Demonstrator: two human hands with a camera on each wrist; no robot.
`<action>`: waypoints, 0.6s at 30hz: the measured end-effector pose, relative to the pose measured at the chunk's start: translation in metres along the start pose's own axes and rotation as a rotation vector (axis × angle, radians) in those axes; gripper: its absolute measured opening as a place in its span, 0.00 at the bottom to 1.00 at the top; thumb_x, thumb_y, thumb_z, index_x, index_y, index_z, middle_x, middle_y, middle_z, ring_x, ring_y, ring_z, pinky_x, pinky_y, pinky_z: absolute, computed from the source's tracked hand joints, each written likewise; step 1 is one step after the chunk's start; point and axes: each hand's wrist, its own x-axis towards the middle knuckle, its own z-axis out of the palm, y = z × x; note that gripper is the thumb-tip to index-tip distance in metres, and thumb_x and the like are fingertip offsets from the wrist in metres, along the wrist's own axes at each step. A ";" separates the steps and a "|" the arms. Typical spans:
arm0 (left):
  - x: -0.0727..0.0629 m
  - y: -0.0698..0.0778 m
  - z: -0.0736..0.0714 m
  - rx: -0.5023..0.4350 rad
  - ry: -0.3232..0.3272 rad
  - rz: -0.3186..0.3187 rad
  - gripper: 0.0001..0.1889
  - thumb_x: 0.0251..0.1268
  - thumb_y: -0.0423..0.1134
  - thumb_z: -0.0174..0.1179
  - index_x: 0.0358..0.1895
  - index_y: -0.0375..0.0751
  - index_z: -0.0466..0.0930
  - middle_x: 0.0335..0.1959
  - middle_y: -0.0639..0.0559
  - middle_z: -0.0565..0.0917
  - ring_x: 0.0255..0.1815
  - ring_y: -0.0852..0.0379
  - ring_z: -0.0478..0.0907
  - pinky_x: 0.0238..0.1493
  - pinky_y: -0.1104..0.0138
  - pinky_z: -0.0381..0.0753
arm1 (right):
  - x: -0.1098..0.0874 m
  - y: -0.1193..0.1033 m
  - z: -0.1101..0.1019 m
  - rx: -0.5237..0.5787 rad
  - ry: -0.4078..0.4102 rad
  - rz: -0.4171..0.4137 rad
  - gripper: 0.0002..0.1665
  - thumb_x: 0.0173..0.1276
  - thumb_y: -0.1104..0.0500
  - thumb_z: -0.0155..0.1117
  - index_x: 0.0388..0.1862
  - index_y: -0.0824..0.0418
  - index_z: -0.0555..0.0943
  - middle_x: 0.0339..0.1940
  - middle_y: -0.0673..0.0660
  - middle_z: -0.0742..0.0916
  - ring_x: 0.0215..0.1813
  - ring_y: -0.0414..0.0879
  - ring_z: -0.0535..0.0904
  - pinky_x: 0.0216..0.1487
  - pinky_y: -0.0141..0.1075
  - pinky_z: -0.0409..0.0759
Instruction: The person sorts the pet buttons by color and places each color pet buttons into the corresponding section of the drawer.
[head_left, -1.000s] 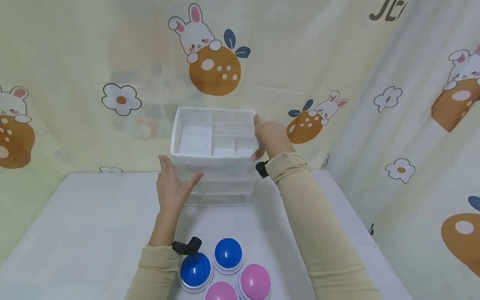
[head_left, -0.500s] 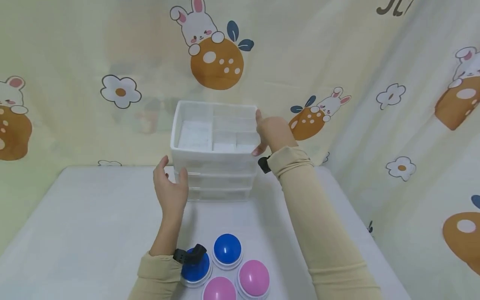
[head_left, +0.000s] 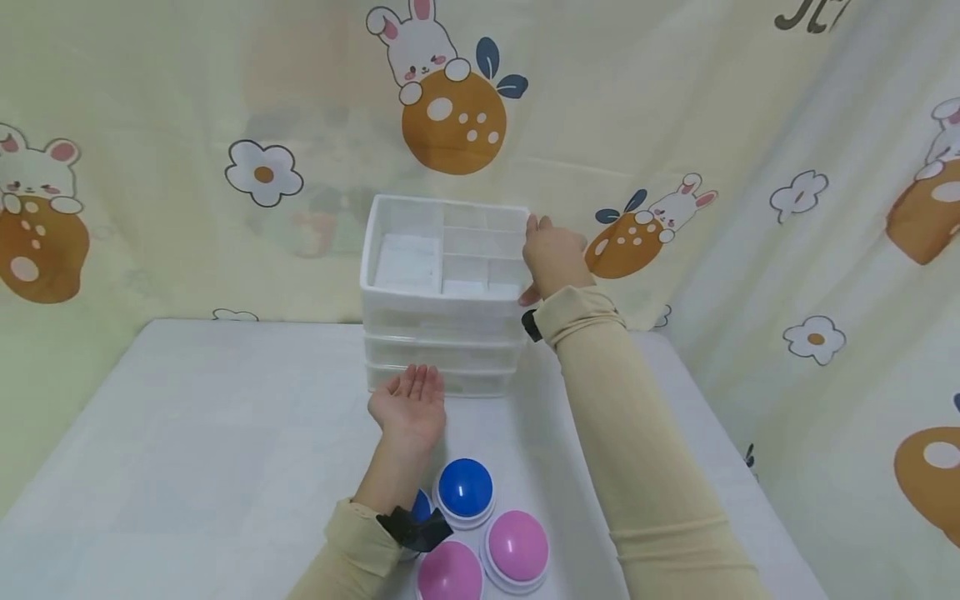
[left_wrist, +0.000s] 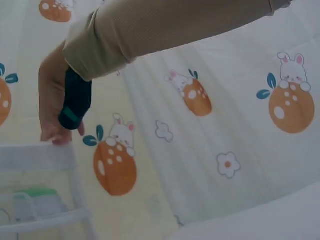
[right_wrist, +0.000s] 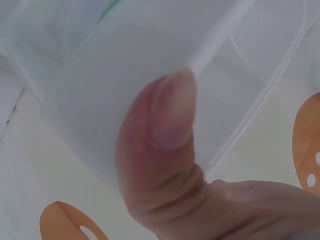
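Observation:
A white plastic drawer organizer with translucent drawers stands at the back of the table. Its top is an open tray split into compartments. My right hand grips the organizer's upper right edge, the thumb pressed against the front corner in the right wrist view. My left hand is palm up with fingers extended, in front of the lowest drawer, holding nothing. In the left wrist view, something with a green part shows through the organizer's side.
Two pink domes and two blue domes on white bases stand at the front middle of the white table. The left forearm partly covers one blue dome. A bunny-print curtain hangs right behind the organizer.
My left hand has left the organizer's left side, moved right and lower, and turned palm up before the drawers. My right hand stays at the upper right edge.

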 end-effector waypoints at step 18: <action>0.017 -0.012 -0.005 -0.062 -0.170 -0.080 0.30 0.74 0.51 0.30 0.74 0.41 0.46 0.74 0.48 0.52 0.75 0.50 0.51 0.76 0.62 0.51 | -0.001 0.002 0.001 -0.038 0.014 -0.027 0.70 0.53 0.38 0.71 0.74 0.74 0.41 0.77 0.69 0.52 0.67 0.62 0.69 0.57 0.52 0.78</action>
